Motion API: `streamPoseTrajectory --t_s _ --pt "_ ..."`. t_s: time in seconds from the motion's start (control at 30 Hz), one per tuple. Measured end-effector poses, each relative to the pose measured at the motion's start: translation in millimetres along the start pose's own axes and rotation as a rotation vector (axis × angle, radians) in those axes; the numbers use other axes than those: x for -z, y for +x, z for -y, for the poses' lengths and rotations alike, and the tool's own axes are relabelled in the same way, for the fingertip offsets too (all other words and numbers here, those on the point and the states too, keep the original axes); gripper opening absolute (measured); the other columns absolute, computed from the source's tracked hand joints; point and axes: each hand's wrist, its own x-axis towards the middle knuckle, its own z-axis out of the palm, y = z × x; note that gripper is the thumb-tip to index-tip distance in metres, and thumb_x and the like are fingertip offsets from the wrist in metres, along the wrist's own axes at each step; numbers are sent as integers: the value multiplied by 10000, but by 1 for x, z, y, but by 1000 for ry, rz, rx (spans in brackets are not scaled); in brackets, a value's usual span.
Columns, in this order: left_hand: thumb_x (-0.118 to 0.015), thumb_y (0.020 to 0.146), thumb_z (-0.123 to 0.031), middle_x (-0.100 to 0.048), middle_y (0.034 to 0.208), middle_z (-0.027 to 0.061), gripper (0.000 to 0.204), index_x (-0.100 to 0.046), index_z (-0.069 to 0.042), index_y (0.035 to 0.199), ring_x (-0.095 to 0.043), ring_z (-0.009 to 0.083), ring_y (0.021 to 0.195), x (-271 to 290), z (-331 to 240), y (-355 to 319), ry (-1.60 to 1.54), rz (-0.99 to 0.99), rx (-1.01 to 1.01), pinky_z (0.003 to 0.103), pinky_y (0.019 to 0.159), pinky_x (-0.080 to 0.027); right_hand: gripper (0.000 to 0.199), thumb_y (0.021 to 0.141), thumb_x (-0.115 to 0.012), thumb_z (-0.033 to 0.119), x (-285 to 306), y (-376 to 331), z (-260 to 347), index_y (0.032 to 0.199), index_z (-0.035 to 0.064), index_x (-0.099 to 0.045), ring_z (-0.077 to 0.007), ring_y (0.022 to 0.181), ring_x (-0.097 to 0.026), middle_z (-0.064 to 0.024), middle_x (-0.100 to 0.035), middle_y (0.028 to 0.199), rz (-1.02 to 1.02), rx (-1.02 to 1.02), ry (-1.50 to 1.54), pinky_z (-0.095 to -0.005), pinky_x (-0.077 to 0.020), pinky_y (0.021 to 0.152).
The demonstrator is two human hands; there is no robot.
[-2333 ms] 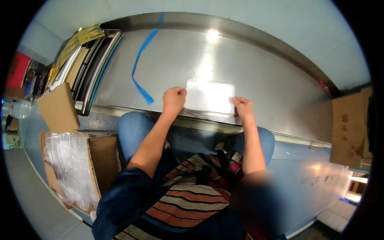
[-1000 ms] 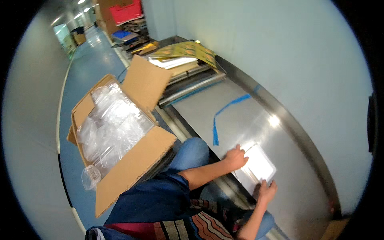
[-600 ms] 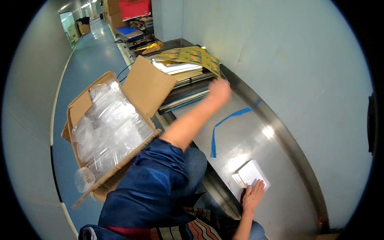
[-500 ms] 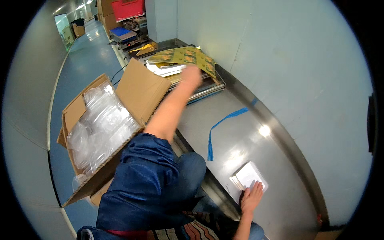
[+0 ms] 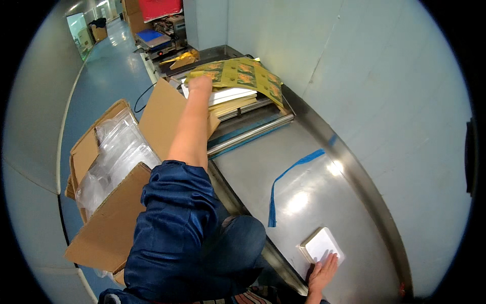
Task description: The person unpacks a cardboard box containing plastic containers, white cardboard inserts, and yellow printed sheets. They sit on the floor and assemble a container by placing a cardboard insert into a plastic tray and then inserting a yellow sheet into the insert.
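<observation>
Out in front, my left hand (image 5: pixel 200 84) reaches to the near edge of a yellow-green printed sheet (image 5: pixel 243 73) that lies over a stack of white and cream boards (image 5: pixel 230 97). Its fingers are hidden at the sheet's edge, so I cannot see whether they grip anything. On the steel table (image 5: pixel 253 177), my right hand (image 5: pixel 323 271) lies with outstretched fingers against a small stack of white rounded cards (image 5: pixel 321 244). A blue strip (image 5: pixel 276 190) lies curved on the metal, left of and beyond the cards.
An opened cardboard box (image 5: pixel 109 220) full of clear plastic packaging (image 5: pixel 119 147) stands left of the table. Steel rollers (image 5: pixel 253 136) cross the table before the boards. A blue-topped device (image 5: pixel 152 38) and a red container (image 5: pixel 159 9) stand farther back. A wall runs along the right.
My left hand has moved left, from above the boards to the near-left edge of the printed sheet. The right hand stays at the white cards. The whole view has shifted slightly.
</observation>
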Motion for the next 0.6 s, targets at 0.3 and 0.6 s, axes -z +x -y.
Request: streamPoseTrajectory --t_s 0.3,0.6 --pt "-485 867 -132 -605 1151 73 283 -607 -124 1123 -601 237 1033 -12 -4 23 134 -181 -44 412 818 -483 547 915 -399 294 -3 3 -1 1368 0 -311 -391 1309 -276 -217 -302 1417 -33 3 24 -492 -195 1068" --pt "-516 806 -92 -655 941 110 154 -651 -64 874 -636 266 892 1 -21 11 175 -287 -223 381 730 -511 539 924 -389 297 4 -1 6 1367 -1 -315 -385 1306 -282 -218 -310 1410 -16 -8 -8 -478 -199 1071"
